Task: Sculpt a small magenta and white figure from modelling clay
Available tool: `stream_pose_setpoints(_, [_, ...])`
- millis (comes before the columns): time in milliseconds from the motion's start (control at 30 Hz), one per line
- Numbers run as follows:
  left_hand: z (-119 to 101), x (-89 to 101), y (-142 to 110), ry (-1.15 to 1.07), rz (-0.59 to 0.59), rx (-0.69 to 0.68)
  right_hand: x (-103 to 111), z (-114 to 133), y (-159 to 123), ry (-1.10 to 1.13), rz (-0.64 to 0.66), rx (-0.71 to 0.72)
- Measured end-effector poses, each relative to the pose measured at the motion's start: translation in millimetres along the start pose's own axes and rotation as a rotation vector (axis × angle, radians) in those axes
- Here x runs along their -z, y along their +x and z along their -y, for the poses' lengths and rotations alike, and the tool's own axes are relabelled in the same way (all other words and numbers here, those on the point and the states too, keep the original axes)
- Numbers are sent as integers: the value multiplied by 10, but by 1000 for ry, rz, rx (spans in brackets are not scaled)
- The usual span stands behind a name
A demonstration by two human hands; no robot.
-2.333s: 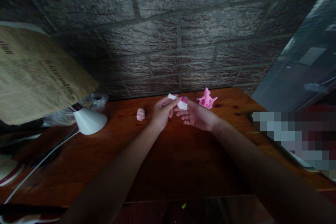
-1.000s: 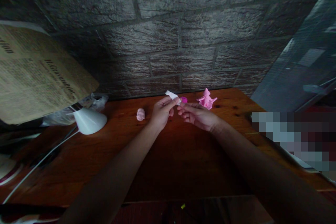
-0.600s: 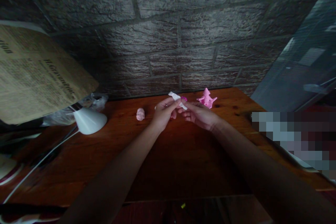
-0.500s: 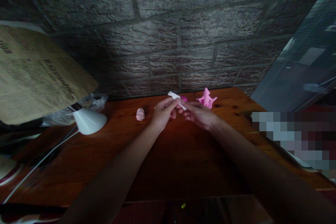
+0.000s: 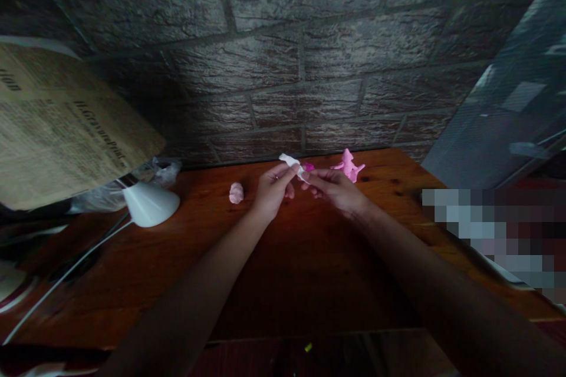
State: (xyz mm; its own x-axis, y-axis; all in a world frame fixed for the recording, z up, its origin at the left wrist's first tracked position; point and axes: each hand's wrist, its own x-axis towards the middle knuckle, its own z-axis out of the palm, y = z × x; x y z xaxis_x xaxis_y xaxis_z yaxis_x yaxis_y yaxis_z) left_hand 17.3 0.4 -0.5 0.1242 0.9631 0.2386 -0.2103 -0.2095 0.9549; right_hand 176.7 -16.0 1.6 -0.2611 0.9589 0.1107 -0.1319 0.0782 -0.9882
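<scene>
Both my hands meet above the far part of a wooden table (image 5: 283, 259). My left hand (image 5: 270, 193) pinches a small white strip of paper (image 5: 290, 161) between thumb and fingers. My right hand (image 5: 336, 189) is closed too, its fingertips gripping the strip's other end. A tiny magenta piece (image 5: 308, 166) shows just behind the fingers; I cannot tell whether it is held or lies on the table. A pink folded paper figure (image 5: 348, 165) stands right of my hands. A pale pink lump (image 5: 236, 192) lies to the left.
A white desk lamp head (image 5: 149, 204) with its white arm lies at the left, next to a crumpled clear plastic bag (image 5: 161, 172). A newspaper sheet (image 5: 62, 123) hangs at far left. A brick wall (image 5: 283, 59) backs the table. A blurred patch covers the right edge.
The white strip, broader and flatter 2.3 s ago, now looks narrower and twisted. My right hand turned from palm-up under it to a fingertip pinch on its end. The left hand barely moved.
</scene>
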Motion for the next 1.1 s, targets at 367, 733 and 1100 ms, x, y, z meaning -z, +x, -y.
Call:
stream_pose_setpoints(367, [15,19,7,-20,3,18,3,-2,3,-58,1,32])
stream_pose_setpoints(733, [-12,-40,-18,-105,-40,94,67,-126,49,-239,-24,122])
stream_pose_setpoints(1100, [-53,-14,11,-129,10,76,3,-81,15,-171,-3,145])
